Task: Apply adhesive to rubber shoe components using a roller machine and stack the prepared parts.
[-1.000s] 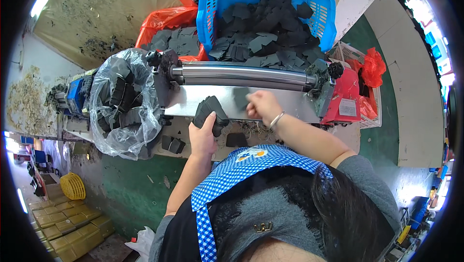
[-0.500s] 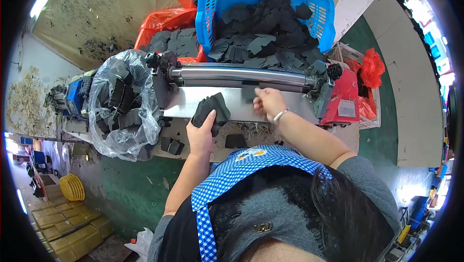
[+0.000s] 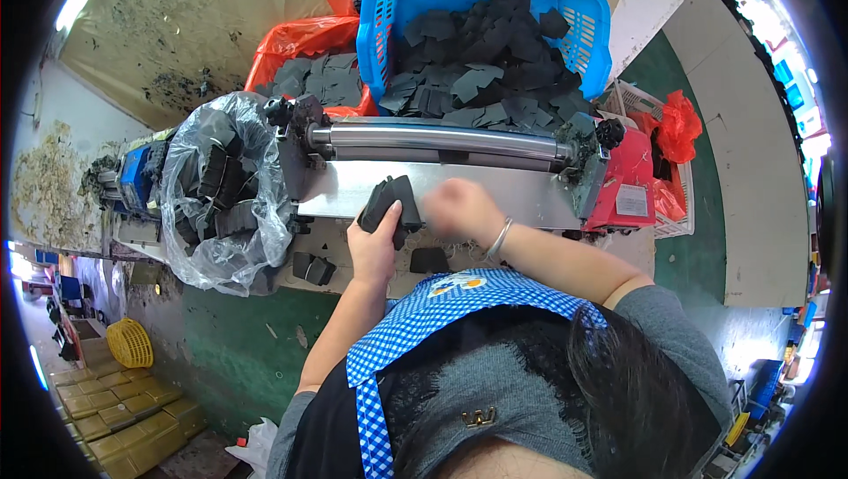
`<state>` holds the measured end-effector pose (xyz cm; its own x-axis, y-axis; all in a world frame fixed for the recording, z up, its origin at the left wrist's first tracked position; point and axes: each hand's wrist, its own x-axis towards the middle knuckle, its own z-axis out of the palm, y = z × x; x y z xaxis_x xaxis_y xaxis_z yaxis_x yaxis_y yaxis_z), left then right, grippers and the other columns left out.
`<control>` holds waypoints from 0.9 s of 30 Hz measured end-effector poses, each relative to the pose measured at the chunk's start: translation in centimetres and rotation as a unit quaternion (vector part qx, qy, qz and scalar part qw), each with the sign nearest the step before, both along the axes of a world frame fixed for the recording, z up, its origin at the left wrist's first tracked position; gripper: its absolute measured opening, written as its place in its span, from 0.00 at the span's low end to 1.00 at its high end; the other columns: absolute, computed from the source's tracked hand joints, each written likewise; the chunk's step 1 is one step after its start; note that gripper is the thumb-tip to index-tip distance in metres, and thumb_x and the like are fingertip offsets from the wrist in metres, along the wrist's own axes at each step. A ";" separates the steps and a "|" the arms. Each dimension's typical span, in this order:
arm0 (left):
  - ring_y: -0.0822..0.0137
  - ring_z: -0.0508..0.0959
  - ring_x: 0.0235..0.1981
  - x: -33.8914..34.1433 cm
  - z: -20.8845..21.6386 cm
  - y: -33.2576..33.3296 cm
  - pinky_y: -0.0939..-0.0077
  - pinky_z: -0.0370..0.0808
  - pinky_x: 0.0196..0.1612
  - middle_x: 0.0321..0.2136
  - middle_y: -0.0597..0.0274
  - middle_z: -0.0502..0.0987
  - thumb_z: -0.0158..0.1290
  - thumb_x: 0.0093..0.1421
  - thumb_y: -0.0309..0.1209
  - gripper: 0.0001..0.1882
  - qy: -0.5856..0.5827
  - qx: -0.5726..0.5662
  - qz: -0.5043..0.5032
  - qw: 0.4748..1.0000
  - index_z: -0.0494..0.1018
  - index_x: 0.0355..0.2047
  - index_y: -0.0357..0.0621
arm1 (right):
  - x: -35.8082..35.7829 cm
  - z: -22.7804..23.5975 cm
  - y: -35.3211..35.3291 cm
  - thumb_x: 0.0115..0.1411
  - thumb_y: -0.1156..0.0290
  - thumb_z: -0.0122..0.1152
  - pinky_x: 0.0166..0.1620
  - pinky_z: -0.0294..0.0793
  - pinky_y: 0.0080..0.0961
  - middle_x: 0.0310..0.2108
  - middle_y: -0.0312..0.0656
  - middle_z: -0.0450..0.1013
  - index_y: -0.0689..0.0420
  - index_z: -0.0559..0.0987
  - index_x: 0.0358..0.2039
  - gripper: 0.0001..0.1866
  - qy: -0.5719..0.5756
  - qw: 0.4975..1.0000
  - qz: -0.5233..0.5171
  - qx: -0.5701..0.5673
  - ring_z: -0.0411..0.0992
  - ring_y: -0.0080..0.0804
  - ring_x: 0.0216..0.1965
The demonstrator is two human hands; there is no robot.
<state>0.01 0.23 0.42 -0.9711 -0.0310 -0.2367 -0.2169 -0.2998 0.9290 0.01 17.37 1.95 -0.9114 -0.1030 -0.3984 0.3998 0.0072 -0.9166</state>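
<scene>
My left hand (image 3: 374, 245) is closed round a stack of thin black sheet pieces (image 3: 389, 205), thumb on top, just in front of the machine's metal plate (image 3: 340, 186). Beside the stack, on its right, is my right hand (image 3: 464, 211), wearing a bracelet; motion smears its fingers, so whether they hold a piece is unclear. Behind both hands a shiny steel roller (image 3: 433, 137) spans the machine. A dark piece (image 3: 454, 156) shows at the slot under the roller. One loose black piece (image 3: 430, 260) lies on the ledge below the plate.
A blue basket (image 3: 375, 28) heaped with black pieces stands behind the roller, beside a red bag (image 3: 281, 41) of similar pieces. At left is a clear plastic bag (image 3: 181, 245) with black stacks. The machine's red end housing (image 3: 629, 170) and a white crate (image 3: 680, 224) are at right.
My right hand has moved left and nearer, from the plate toward the stack. The piece at its fingers is now mostly under the roller. My left hand still holds the stack.
</scene>
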 end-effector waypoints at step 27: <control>0.69 0.76 0.35 1.0 1.0 1.2 0.76 0.74 0.39 0.36 0.58 0.75 0.55 0.54 0.21 0.14 -0.039 0.145 0.015 0.989 0.71 0.42 0.33 | 1.3 -0.2 -1.6 0.53 0.69 0.60 0.28 0.73 0.23 0.24 0.42 0.74 0.62 0.76 0.28 0.09 0.296 0.936 -0.018 0.190 0.74 0.29 0.24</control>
<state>0.99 1.44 1.37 -0.9492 0.0210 -0.3141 -0.2718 -0.5578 0.7842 1.26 15.81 1.78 -0.9841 -0.0219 0.1762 -0.1715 0.3738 -0.9115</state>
